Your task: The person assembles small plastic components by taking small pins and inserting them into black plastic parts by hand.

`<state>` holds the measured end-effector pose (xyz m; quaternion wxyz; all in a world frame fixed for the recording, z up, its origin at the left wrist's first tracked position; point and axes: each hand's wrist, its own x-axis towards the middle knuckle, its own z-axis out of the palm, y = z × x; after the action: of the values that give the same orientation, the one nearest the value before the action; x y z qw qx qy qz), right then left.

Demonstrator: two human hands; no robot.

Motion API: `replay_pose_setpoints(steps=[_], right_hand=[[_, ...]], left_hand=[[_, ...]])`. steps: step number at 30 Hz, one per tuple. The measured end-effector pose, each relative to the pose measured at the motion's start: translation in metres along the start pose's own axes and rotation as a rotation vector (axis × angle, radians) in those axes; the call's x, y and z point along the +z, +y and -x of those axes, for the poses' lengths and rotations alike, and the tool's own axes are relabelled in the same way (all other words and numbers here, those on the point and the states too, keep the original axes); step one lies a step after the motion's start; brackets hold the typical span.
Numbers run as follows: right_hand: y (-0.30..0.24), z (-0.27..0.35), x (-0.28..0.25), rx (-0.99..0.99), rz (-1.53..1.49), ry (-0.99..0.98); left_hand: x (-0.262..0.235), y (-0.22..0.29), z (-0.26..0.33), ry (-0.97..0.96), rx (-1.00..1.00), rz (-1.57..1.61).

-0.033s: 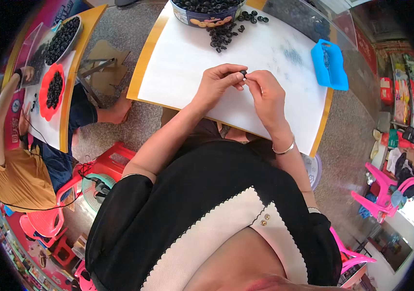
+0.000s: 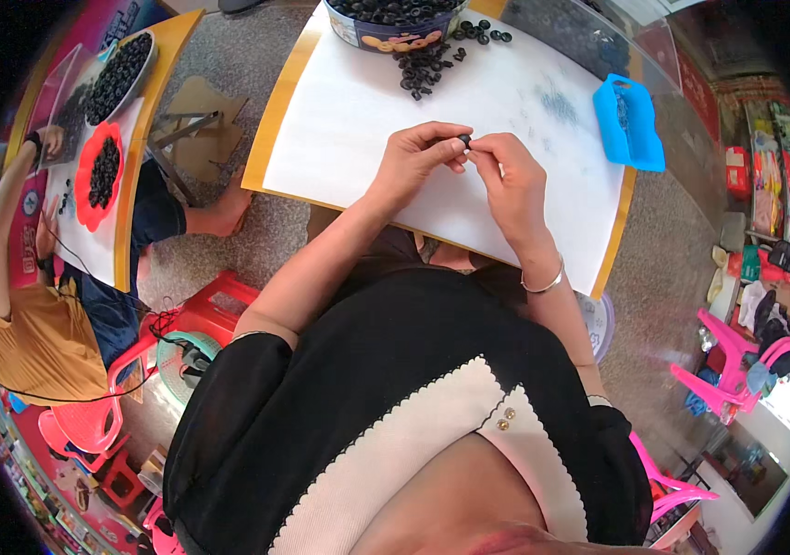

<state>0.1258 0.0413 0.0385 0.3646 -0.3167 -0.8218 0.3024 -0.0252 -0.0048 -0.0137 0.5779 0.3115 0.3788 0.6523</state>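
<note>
Over the near middle of the white table sheet [image 2: 339, 139], my left hand [image 2: 413, 165] pinches a small black round part [image 2: 464, 141] between thumb and forefinger. My right hand [image 2: 512, 190] comes in from the other side, its thumb and fingertips pressed together right beside that part. Whatever lies between the right fingertips is too small to make out. Beyond my hands, loose black parts [image 2: 423, 69] are heaped by a round tub [image 2: 390, 35] full of similar black pieces. A few larger black rings [image 2: 483, 33] lie to the right of the tub.
A blue two-part tray [image 2: 640, 139] stands at the table's right edge, near a clear panel [image 2: 589, 42]. On the left, a co-worker in a mustard top [image 2: 39, 342] sits at another table with a red bowl [image 2: 88, 205] and a pale bowl [image 2: 147, 74] of black parts.
</note>
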Motion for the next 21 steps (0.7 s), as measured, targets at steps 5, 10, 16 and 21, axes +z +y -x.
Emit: replay_pose_setpoints(steps=[5, 10, 16, 21], right_hand=[[0.006, 0.001, -0.009, 0.312, -0.272, -0.104], [0.014, -0.006, -0.032, 0.487, -0.592, -0.266], [0.013, -0.006, -0.042, 0.273, -0.401, -0.540], [0.007, 0.001, -0.033, 0.145, -0.368, -0.394]], left_hand=[[0.000, 0.007, 0.002, -0.031, -0.087, -0.157], [0.009, 0.021, 0.005, -0.120, -0.091, -0.008], [0.007, 0.022, 0.007, -0.247, -0.143, -0.079], [0.006, 0.021, 0.005, -0.259, -0.176, -0.017]])
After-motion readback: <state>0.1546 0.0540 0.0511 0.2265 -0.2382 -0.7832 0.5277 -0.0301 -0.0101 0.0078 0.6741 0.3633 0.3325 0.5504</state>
